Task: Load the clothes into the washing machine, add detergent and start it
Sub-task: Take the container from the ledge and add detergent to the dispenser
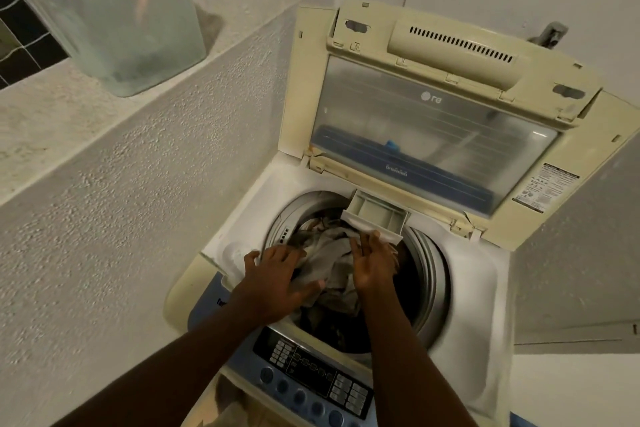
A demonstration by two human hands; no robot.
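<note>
Rough plaster wall [121,236] w/ a ledge [52,121] runs along the left; a cloudy plastic tub [114,17] sits on the ledge. Top-load washing machine [467,288] stands beside the wall, lid [433,128] up, detergent drawer [377,215] pulled out over the drum [429,274]. Clothes [332,265] lie heaped in the drum, a pale grey piece on top, darker ones under it.

Left hand [273,274] lies on the heap's left side, fingers [277,251] spread & nearly straight, thumb against the grey cloth. It presses, doesn't clutch. Right hand [372,263] is edge-on at the heap's right, just below the drawer, fingers straight, touching cloth, gripping nothing.

Handling, as I judge: the load is soft, light & floppy, w/ no stiffness, so it'll bunch & spring back up. Best pushed down w/ flat palms at the centre, or grabbed in a fistful at a thick fold, keeping loose ends off the rim & drawer. Control panel [311,371] sits at the front, neither hand on it.
</note>
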